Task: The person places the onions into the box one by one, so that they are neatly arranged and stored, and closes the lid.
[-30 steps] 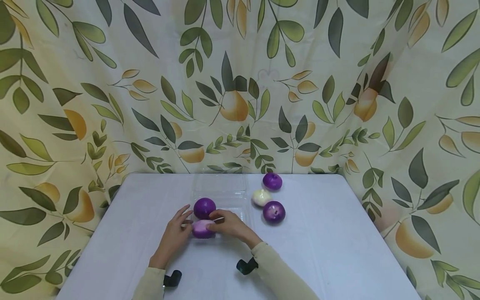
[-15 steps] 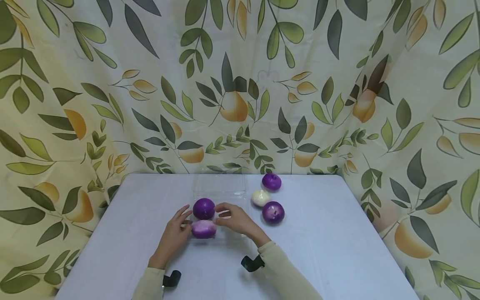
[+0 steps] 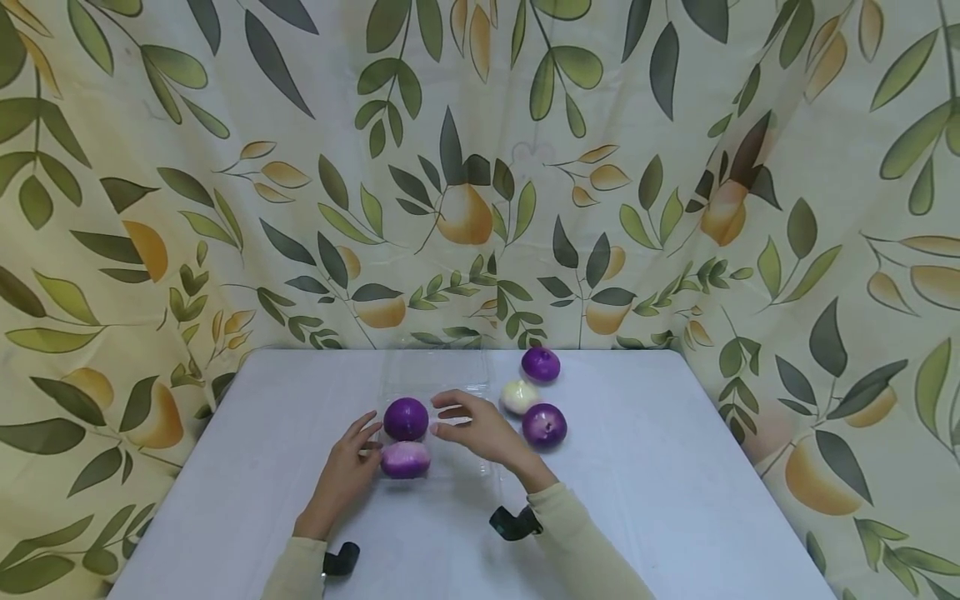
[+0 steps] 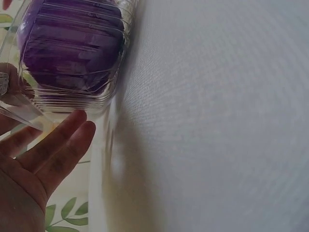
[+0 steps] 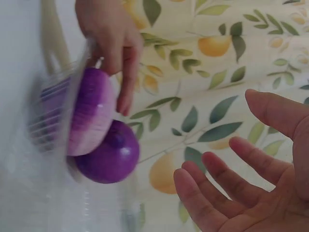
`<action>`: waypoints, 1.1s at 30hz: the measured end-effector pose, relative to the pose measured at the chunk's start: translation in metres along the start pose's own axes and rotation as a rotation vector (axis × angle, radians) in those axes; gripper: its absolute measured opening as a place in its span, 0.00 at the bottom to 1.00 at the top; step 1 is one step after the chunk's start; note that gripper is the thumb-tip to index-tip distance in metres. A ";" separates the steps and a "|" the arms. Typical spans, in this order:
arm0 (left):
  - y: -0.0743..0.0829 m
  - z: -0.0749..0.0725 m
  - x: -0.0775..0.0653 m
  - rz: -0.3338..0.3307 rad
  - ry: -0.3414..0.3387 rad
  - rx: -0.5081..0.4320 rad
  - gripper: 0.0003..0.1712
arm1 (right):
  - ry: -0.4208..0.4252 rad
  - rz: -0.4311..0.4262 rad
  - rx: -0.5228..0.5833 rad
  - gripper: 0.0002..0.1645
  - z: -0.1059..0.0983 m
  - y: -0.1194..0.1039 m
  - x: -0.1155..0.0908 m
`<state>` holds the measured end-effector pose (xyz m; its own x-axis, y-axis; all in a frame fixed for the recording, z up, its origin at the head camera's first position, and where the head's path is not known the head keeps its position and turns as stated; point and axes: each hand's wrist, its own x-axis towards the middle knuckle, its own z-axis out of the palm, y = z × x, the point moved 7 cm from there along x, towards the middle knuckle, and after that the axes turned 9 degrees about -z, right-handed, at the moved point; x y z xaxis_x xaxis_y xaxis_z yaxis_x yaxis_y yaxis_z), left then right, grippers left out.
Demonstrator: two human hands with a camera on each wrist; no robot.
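Note:
A clear plastic container [image 3: 461, 468] lies on the table with its lid [image 3: 435, 368] folded back. Two red onions sit along its left side: a dark purple one [image 3: 406, 419] behind and a paler, streaked one [image 3: 405, 460] in front. My left hand [image 3: 343, 477] rests by the container's left wall, its fingers [image 4: 65, 154] extended and the tips at the ribbed plastic in the left wrist view. My right hand [image 3: 483, 429] hovers over the container's right half, fingers spread, holding nothing. Both onions [image 5: 111, 152] show beyond it in the right wrist view.
Right of the container, a white onion [image 3: 520, 397] lies between two more red onions, one at the back [image 3: 541, 364] and one nearer [image 3: 545, 426]. A white cloth covers the table [image 3: 645, 500]. A leaf-patterned curtain [image 3: 465, 275] hangs behind.
My right hand has let go of the paler onion and moved right and away from me, fingers spreading. My left hand stays at the container's left side.

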<state>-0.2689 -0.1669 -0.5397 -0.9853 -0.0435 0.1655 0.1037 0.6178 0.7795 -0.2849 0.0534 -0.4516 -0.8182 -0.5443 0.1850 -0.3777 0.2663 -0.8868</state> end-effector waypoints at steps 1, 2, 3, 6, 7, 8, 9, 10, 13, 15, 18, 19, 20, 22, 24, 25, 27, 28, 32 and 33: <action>0.000 0.000 0.000 0.002 0.002 -0.003 0.26 | 0.007 -0.001 -0.004 0.25 -0.003 -0.002 -0.001; 0.000 0.000 0.000 0.002 0.003 -0.002 0.26 | 0.014 -0.004 -0.005 0.25 -0.005 -0.004 -0.002; 0.000 0.000 0.001 0.001 0.005 0.001 0.26 | 0.020 -0.006 -0.003 0.25 -0.007 -0.006 -0.002; -0.001 0.001 0.001 -0.005 0.008 0.013 0.26 | 0.039 -0.007 0.010 0.25 -0.015 -0.012 -0.005; -0.001 0.001 0.001 -0.007 0.009 0.016 0.26 | 0.043 -0.004 0.008 0.26 -0.017 -0.014 -0.006; -0.001 0.001 0.001 -0.012 0.009 0.021 0.26 | 0.045 -0.005 0.007 0.26 -0.019 -0.017 -0.007; -0.002 0.001 0.001 -0.015 0.008 0.023 0.26 | 0.047 -0.004 0.004 0.26 -0.021 -0.021 -0.009; -0.002 0.001 0.001 -0.017 0.007 0.024 0.26 | 0.047 -0.004 -0.002 0.26 -0.024 -0.025 -0.011; -0.002 0.002 0.002 -0.017 0.004 0.022 0.26 | 0.044 -0.012 -0.017 0.26 -0.031 -0.042 -0.017; -0.002 0.002 0.002 -0.016 0.001 0.021 0.26 | 0.046 -0.019 -0.013 0.26 -0.035 -0.053 -0.021; -0.002 0.002 0.002 -0.010 -0.005 0.020 0.26 | 0.063 -0.023 -0.009 0.25 -0.041 -0.062 -0.026; -0.003 0.002 0.002 -0.013 -0.007 0.017 0.26 | 0.070 -0.023 -0.007 0.25 -0.042 -0.062 -0.027; -0.003 0.002 0.002 -0.011 -0.007 0.016 0.26 | 0.078 -0.021 -0.006 0.25 -0.043 -0.061 -0.027; -0.003 0.001 0.002 -0.011 -0.006 0.012 0.26 | 0.094 -0.020 -0.014 0.26 -0.045 -0.049 -0.026; -0.003 0.001 0.002 -0.014 -0.009 0.001 0.26 | 0.112 -0.021 -0.005 0.26 -0.048 -0.036 -0.026; -0.003 0.001 0.001 -0.013 -0.009 -0.002 0.26 | 0.122 -0.020 -0.001 0.26 -0.050 -0.029 -0.026; -0.003 0.001 0.001 -0.003 -0.009 -0.002 0.26 | 0.147 -0.017 0.007 0.27 -0.054 -0.019 -0.027; -0.002 0.001 0.001 0.001 -0.009 -0.005 0.26 | 0.156 -0.017 0.014 0.28 -0.057 -0.018 -0.028; -0.002 0.000 0.001 0.014 0.004 0.003 0.26 | 0.201 -0.012 -0.001 0.28 -0.068 -0.016 -0.031; -0.002 -0.001 0.001 0.013 0.005 0.003 0.26 | 0.208 -0.010 -0.011 0.28 -0.071 -0.015 -0.032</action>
<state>-0.2698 -0.1685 -0.5406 -0.9830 -0.0393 0.1791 0.1164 0.6210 0.7751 -0.2840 0.1233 -0.4142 -0.8859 -0.3712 0.2783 -0.3901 0.2712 -0.8799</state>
